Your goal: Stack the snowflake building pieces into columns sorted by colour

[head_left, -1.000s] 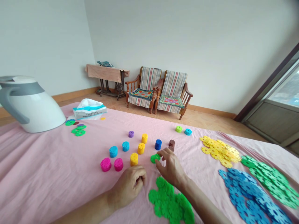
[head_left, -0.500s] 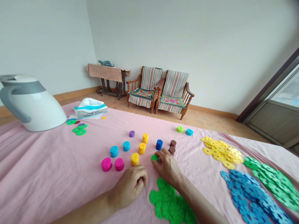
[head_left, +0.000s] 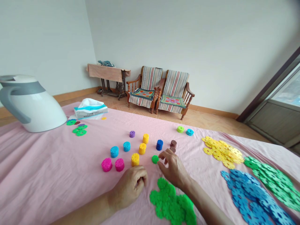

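Observation:
My right hand (head_left: pixel 172 167) is just to the right of a small green notched disc stack (head_left: pixel 155 159), thumb and fingers apart, with nothing between them. Resting on the pink cloth, my left hand (head_left: pixel 131 185) is curled into a loose fist, and no object shows in it. Just beyond its knuckles stands a yellow disc stack (head_left: pixel 135 159). A loose pile of green flower-shaped discs (head_left: pixel 171 201) lies below my right hand, partly beside the forearm. Beyond the right fingers are brown stacks (head_left: pixel 173 143) and a dark blue stack (head_left: pixel 159 145).
Pink (head_left: pixel 119 164) and light blue stacks (head_left: pixel 114 152) stand left. Yellow (head_left: pixel 222 151), blue (head_left: pixel 253 197) and green disc piles (head_left: pixel 274 181) lie right. A jug (head_left: pixel 42 106) and tissue box (head_left: pixel 91 109) stand at the far left. Two chairs (head_left: pixel 173 87) are behind the table.
My right hand has let go of the green stack and drawn back a little to the right, its fingers now apart. The left hand has stayed in place.

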The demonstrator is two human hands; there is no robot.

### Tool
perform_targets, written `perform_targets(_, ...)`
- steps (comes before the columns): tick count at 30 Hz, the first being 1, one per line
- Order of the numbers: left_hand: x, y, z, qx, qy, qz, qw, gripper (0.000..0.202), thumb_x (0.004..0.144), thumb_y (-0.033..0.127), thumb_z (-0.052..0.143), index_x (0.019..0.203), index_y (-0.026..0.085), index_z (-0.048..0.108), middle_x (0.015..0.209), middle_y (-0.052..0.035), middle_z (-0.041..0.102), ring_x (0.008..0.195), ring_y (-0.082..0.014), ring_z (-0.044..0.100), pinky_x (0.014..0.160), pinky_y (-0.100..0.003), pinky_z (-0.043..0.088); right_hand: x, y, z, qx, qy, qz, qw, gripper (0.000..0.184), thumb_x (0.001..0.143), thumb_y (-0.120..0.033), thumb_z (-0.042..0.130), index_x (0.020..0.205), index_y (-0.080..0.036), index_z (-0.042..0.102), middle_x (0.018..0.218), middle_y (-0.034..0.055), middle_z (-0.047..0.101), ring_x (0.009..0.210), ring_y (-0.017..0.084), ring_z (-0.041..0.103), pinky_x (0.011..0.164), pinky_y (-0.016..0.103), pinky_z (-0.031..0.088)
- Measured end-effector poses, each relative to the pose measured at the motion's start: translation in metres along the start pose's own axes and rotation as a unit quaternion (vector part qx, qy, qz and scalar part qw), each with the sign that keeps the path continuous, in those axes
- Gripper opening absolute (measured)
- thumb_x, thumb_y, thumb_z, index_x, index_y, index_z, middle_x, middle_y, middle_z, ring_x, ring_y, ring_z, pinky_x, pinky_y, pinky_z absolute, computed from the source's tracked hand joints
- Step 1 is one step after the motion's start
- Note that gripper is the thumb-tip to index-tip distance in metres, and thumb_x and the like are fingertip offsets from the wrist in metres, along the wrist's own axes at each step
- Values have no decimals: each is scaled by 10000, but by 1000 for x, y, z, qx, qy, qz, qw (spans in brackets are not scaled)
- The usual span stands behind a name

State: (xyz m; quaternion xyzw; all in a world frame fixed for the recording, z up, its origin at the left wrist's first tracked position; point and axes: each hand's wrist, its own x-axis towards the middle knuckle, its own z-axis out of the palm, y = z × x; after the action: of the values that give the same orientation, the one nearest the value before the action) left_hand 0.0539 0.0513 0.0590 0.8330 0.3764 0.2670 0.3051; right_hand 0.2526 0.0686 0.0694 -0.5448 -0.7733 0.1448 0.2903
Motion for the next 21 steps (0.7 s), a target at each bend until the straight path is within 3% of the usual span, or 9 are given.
perform_targets(2,1,1,0,-6,1,1,1000,258,607,-54,348,625,167,479,664,17,560,665,-112,515,631,-206,351,-9,-2,-12,15,-54,-15,998,114,747,-128,534,842,-173,578,783,14,543,680,125,527,653,258,431)
perform_targets(5,2,2,-1,-11,2,1,1000,253,609,-50,345,620,167,476,657,18,553,668,-114,512,641,-210,356,-24,-7,-28,6,-119,-37,992,254,682,-115,586,925,-188,579,877,23,560,812,150,540,732,274,427)
perform_targets(9,1,3,-2,-6,-3,-1,1000,251,609,-42,346,626,168,482,668,16,552,672,-117,511,642,-214,362,-33,-20,-35,-35,-170,-33,984,270,689,-165,618,955,-210,599,945,38,563,919,183,525,801,298,405)
perform_targets(16,1,2,-1,-6,-6,-3,1000,260,605,-36,343,639,170,496,676,14,559,680,-119,517,650,-216,369,-34,-33,-30,-102,-174,-24,979,138,739,-226,608,874,-197,610,887,54,581,860,208,528,753,326,399)
perform_targets(21,1,2,-1,3,-1,1,1000,249,613,-34,346,627,172,484,664,13,555,675,-123,515,642,-218,367,-33,-21,-24,-18,-146,-13,989,210,677,-125,585,881,-177,587,864,41,567,803,169,529,696,272,413)
